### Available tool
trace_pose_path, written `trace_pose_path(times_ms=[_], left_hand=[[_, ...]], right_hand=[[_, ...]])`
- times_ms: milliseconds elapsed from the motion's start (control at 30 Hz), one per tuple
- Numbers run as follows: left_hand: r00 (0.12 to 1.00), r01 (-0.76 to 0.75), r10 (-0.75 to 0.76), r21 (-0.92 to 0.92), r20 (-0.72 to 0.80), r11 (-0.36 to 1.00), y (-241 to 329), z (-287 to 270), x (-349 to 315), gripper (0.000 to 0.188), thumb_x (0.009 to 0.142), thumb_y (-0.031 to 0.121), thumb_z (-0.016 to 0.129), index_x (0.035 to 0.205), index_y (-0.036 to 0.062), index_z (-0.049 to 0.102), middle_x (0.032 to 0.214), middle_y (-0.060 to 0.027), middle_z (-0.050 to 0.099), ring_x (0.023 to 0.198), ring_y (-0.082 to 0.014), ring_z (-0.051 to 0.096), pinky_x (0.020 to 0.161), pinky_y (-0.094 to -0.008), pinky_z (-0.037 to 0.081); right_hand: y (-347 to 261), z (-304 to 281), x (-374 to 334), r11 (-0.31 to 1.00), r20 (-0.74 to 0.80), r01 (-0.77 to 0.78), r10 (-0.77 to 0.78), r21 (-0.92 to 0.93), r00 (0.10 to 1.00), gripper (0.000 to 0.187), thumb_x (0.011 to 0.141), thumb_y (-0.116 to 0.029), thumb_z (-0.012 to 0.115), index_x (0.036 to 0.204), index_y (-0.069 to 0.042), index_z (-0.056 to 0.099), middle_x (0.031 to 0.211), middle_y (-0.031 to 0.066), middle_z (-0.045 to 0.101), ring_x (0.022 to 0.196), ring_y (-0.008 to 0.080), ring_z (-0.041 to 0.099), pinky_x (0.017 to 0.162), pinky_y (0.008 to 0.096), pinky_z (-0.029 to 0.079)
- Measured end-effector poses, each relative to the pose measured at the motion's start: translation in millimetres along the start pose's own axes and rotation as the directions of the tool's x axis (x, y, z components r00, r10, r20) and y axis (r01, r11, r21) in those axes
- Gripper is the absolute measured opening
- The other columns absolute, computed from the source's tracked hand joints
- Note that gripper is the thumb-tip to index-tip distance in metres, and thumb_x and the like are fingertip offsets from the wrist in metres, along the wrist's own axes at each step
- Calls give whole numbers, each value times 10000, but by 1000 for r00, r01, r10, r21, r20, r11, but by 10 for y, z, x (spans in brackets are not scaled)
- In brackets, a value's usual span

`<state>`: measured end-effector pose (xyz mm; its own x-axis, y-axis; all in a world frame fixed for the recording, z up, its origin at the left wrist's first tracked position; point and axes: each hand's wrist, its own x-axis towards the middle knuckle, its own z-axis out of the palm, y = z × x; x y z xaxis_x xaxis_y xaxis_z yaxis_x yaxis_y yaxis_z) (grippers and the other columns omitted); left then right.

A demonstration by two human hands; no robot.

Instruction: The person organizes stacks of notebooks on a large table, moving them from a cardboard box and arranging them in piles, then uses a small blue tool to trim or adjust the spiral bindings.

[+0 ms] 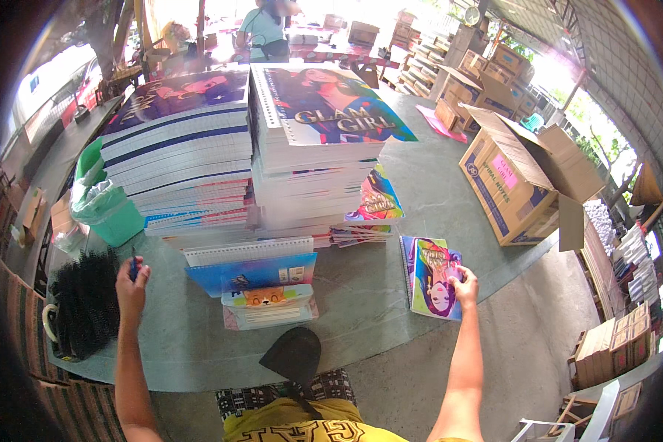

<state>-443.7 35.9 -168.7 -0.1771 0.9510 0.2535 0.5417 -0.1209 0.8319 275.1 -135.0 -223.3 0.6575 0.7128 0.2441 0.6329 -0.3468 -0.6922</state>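
Note:
My right hand grips the right edge of a colourful spiral notebook, which lies on the grey-green table with its cover figure upside down to me. At the left, my left hand is closed on a slim dark tool, its tip pointing up; its kind is unclear. Beside that hand lies a heap of black spiral coils. Between my hands, a punched page block with a blue cover leans against the stacks. In front of it is a flat item with a cartoon animal face.
Tall stacks of punched pages and covers, a left stack and a right stack, rise at the table's middle. A green basket lined with plastic stands left. An opened cardboard box sits at the right edge. A person stands far behind.

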Motion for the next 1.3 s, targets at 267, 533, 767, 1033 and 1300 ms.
trace_pose_path(times_ms=[267, 533, 767, 1033, 1300], left_hand=[[989, -138, 86, 530, 121, 837, -120, 346, -706, 431, 752, 328, 665, 1077, 65, 558, 956, -125, 524, 889, -280, 507, 781, -391, 402], [975, -180, 219, 697, 34, 694, -120, 638, -944, 483, 761, 322, 641, 1149, 62, 521, 1058, -112, 489, 1041, -291, 446, 895, -416, 318], [958, -246, 281, 660, 55, 710, -157, 543, -984, 499, 741, 309, 653, 1147, 51, 521, 1045, -110, 496, 1040, -290, 446, 898, -419, 315], [980, -172, 195, 646, 36, 743, 7, 561, -966, 493, 751, 343, 642, 1133, 50, 534, 1055, -113, 497, 1045, -287, 442, 908, -420, 311], [921, -230, 346, 466, -178, 854, 63, 315, -1009, 463, 756, 260, 668, 1148, 56, 530, 1122, -148, 492, 1074, -327, 447, 937, -433, 331]], right_hand=[[-52, 320, 213, 999, -157, -39, 40, 11, 987, 340, 711, 5, 646, 1049, 15, 609, 992, 162, 637, 872, 249, 630, 790, 331, 496], [-1342, 646, 180, 820, -102, 538, -563, -194, 820, 579, 646, -22, 680, 1198, -70, 512, 1256, 139, 459, 1204, 293, 393, 1018, 401, 309], [-2365, 1438, 268, 483, 276, 856, -811, -184, 516, 429, 699, -68, 603, 1125, -78, 551, 1255, 89, 504, 1229, 259, 409, 1029, 382, 306], [-2389, 1141, 258, 586, 277, 809, -786, 45, 553, 366, 684, 48, 517, 1018, -71, 612, 1068, 113, 622, 1025, 297, 575, 875, 368, 463], [-2315, -163, -132, 896, -247, 444, -427, 14, 870, 268, 867, -256, 565, 1037, -56, 512, 809, 131, 634, 743, 243, 644, 636, 381, 492]])
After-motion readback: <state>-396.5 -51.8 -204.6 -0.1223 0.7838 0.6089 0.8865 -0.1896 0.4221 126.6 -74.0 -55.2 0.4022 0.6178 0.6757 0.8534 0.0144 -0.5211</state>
